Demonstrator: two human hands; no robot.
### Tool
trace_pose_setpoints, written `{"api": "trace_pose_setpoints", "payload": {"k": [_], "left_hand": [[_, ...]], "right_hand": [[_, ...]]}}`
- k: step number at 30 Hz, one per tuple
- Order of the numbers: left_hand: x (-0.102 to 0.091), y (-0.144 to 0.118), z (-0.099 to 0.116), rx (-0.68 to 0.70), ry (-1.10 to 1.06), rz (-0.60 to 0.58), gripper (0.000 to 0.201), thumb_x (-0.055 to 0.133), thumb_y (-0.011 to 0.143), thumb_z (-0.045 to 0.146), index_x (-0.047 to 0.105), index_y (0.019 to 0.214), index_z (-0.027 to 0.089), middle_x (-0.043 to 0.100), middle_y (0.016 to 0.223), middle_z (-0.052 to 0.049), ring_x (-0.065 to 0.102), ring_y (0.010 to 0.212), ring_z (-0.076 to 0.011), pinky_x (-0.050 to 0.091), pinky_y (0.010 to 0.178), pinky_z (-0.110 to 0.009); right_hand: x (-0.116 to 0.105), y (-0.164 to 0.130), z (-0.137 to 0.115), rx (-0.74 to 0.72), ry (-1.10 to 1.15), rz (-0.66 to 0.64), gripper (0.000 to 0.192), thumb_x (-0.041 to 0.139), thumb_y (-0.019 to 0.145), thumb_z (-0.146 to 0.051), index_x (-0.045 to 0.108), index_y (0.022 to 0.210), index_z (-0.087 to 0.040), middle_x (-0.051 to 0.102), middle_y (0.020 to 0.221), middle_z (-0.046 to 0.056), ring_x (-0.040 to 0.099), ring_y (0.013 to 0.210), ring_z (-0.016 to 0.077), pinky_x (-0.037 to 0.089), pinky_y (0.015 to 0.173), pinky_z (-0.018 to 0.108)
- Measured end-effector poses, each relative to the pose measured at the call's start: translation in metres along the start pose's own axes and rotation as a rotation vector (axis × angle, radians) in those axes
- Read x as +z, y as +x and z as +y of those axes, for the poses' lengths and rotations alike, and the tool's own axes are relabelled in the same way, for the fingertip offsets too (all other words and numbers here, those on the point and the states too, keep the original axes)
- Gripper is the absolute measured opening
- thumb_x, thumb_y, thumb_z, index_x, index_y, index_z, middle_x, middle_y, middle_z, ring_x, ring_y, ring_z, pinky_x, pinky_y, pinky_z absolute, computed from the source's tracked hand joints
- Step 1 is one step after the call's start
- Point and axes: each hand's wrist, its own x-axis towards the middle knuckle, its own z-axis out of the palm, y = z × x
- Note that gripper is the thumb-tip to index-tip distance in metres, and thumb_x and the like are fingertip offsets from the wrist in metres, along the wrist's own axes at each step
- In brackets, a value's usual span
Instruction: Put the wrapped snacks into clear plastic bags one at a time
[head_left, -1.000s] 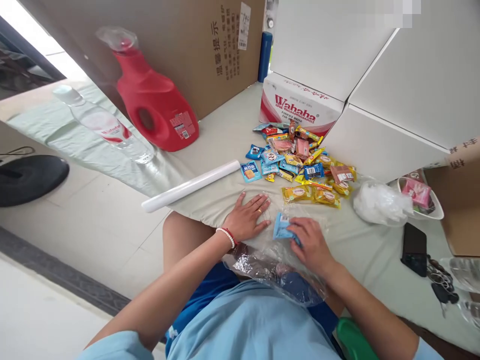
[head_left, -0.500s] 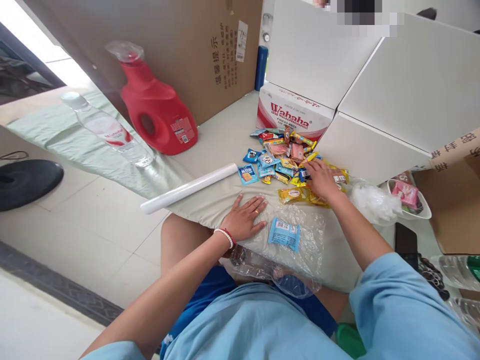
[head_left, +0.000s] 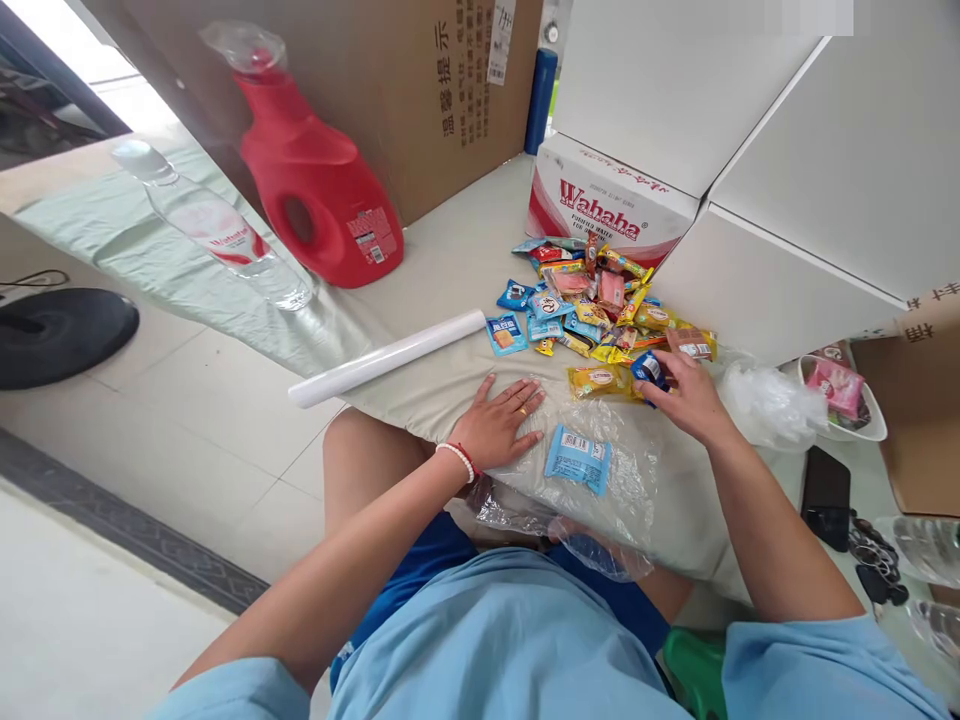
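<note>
Head view, near to far. At the near edge of the tabletop [head_left: 450,270], a sheet of clear plastic film [head_left: 622,480] lies spread flat, part of it hanging over the edge toward the lap. The left hand [head_left: 499,425] presses palm-down on the film's left margin, fingers spread, gripping nothing. A light-blue snack packet [head_left: 577,458] lies label-up on the film, just right of that hand and apart from it. The right hand [head_left: 686,395] sits at the film's far right corner, fingers closed around a dark-blue snack packet [head_left: 649,368] at the near rim of the snack pile [head_left: 596,305]. A yellow packet [head_left: 598,380] lies just left of the held one, touching the film's far edge. A white roll [head_left: 386,358] lies slantwise at the left edge of the tabletop. To the right, crumpled plastic [head_left: 769,405], a white bowl [head_left: 844,400] and a black phone [head_left: 825,495] follow the right side. Farther back stand a clear water bottle [head_left: 217,230], a red detergent jug [head_left: 315,180] and a Wahaha carton [head_left: 607,200], the carton just behind the pile.
</note>
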Motion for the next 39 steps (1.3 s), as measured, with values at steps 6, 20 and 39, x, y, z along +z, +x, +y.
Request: {"api": "trace_pose_setpoints", "payload": {"k": [6,20,39], "left_hand": [[0.001,0.0,0.0,0.006,-0.005,0.004,0.066,0.034,0.104,0.059,0.035,0.161,0.026,0.031,0.17,-0.007,0.032,0.156,-0.0258,-0.006,0.129,-0.06],[0.0,-0.001,0.002,-0.011,0.042,0.009,0.065,0.035,0.104,0.058,0.031,0.163,0.031,0.033,0.169,-0.006,0.035,0.155,-0.0278,0.001,0.129,-0.06],[0.003,0.0,0.0,0.014,0.022,0.023,0.066,0.036,0.104,0.058,0.031,0.163,0.029,0.032,0.169,-0.007,0.035,0.155,-0.0284,0.0,0.129,-0.062]], "right_hand": [[-0.013,-0.009,0.055,0.187,-0.315,-0.022,0.062,0.067,0.084,-0.052,0.065,0.134,-0.016,0.065,0.117,0.017,0.063,0.107,0.0358,0.053,0.094,0.051],[0.058,-0.085,-0.086,-0.392,-0.199,-0.48,0.062,0.08,0.084,-0.032,0.06,0.142,-0.023,0.058,0.143,0.016,0.054,0.127,0.0365,0.051,0.102,0.055],[-0.006,0.009,0.025,-0.112,-0.435,-0.058,0.04,0.058,0.094,-0.039,0.072,0.125,-0.017,0.062,0.131,0.019,0.055,0.123,0.0373,0.044,0.107,0.054]]}}
